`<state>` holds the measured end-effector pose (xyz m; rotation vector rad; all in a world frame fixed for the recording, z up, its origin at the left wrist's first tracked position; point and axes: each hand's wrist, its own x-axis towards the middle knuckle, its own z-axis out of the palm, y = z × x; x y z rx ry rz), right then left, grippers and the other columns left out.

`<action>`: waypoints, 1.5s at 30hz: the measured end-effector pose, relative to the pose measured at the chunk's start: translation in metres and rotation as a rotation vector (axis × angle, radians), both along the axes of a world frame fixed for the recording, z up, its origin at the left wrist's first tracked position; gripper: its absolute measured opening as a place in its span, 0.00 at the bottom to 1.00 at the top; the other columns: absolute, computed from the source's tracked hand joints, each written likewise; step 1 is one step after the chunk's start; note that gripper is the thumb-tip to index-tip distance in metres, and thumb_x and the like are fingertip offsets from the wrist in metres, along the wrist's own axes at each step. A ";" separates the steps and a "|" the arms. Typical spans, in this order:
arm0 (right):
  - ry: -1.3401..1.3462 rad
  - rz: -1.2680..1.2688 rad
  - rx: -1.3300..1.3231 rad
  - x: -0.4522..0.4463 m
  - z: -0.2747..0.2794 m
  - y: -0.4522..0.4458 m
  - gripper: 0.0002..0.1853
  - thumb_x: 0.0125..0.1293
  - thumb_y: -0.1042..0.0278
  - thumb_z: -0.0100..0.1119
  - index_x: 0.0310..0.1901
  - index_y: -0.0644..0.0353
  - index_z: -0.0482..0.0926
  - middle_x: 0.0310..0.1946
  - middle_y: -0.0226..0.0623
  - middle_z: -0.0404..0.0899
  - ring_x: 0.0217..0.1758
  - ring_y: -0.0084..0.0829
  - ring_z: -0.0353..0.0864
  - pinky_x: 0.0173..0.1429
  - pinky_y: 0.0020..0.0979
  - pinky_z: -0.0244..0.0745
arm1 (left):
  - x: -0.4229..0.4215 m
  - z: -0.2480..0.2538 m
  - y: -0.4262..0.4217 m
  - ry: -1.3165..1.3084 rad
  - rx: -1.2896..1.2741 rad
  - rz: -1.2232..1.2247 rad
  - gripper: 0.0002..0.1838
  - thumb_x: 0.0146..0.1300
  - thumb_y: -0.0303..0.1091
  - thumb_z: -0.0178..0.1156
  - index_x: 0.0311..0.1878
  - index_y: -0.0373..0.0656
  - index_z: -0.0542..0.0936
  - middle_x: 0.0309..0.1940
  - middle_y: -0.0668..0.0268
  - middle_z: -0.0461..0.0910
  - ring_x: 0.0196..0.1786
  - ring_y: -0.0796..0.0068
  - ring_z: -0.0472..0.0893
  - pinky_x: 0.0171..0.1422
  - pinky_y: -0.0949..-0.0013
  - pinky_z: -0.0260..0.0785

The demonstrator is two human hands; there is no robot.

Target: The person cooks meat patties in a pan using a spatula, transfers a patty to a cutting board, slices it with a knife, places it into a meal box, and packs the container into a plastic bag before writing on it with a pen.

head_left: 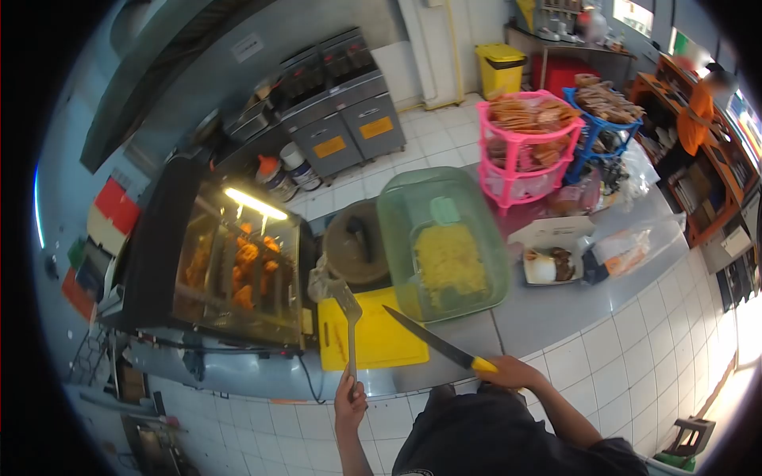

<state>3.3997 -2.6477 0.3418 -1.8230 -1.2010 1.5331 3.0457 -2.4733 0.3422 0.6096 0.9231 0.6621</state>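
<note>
My left hand (350, 403) is closed round the handle of a metal spatula (351, 317), whose slotted head points away from me over a yellow cutting board (381, 337). In my right hand (508, 371) is a knife (429, 339) with a yellow handle and a long dark blade. The blade slants up and left, its tip above the board. Just beyond the blade stands a green plastic tub (496, 254) holding yellow rice (451, 262) and a light green scoop (444, 210). A round brownish lid (353, 254) with a dark handle lies behind the board.
A lit glass display case (246, 270) with fried chicken (247, 254) stands at left. On the right are an open food box (553, 266), a plastic bag (635, 252), a pink rack (524, 151) and a blue rack (603, 115). A person in orange (694, 119) stands far right.
</note>
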 end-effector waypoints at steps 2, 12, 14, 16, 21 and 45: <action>-0.241 0.019 0.096 -0.047 -0.022 0.048 0.17 0.63 0.55 0.55 0.42 0.61 0.74 0.33 0.49 0.80 0.38 0.47 0.80 0.44 0.46 0.73 | -0.024 -0.023 -0.005 0.209 0.056 0.129 0.27 0.74 0.39 0.49 0.74 0.49 0.59 0.21 0.75 0.63 0.16 0.90 0.56 0.16 0.84 0.48; -0.722 0.003 0.313 -0.146 -0.105 0.156 0.18 0.61 0.65 0.53 0.52 0.62 0.72 0.47 0.48 0.77 0.52 0.48 0.77 0.52 0.47 0.74 | -0.017 -0.103 0.001 0.457 0.076 0.328 0.24 0.73 0.39 0.49 0.71 0.54 0.62 0.21 0.74 0.66 0.17 0.89 0.59 0.16 0.83 0.48; -0.757 -0.035 0.349 -0.148 -0.104 0.144 0.17 0.62 0.65 0.53 0.52 0.61 0.72 0.48 0.47 0.76 0.53 0.47 0.77 0.53 0.47 0.74 | -0.011 -0.103 0.007 0.480 0.052 0.313 0.24 0.73 0.39 0.49 0.71 0.54 0.62 0.22 0.73 0.67 0.17 0.89 0.59 0.17 0.82 0.48; -0.736 -0.118 0.407 -0.149 -0.101 0.130 0.17 0.63 0.63 0.52 0.51 0.61 0.73 0.49 0.46 0.76 0.54 0.46 0.77 0.54 0.46 0.74 | -0.005 -0.103 0.015 0.483 0.054 0.285 0.24 0.73 0.39 0.49 0.71 0.54 0.63 0.24 0.71 0.70 0.16 0.89 0.60 0.16 0.83 0.49; -0.478 -0.253 0.324 -0.123 -0.081 0.081 0.15 0.66 0.59 0.53 0.48 0.59 0.76 0.44 0.45 0.79 0.49 0.46 0.79 0.53 0.44 0.75 | 0.016 -0.114 0.041 0.502 0.137 0.163 0.25 0.72 0.38 0.50 0.71 0.49 0.62 0.28 0.67 0.74 0.17 0.84 0.64 0.16 0.81 0.52; -0.663 -0.887 0.254 0.237 -0.109 -0.076 0.12 0.61 0.72 0.50 0.46 0.65 0.75 0.40 0.57 0.79 0.45 0.61 0.77 0.49 0.53 0.72 | 0.558 0.005 -0.028 0.676 1.963 -0.435 0.24 0.61 0.31 0.60 0.61 0.37 0.72 0.56 0.52 0.76 0.60 0.51 0.74 0.66 0.54 0.65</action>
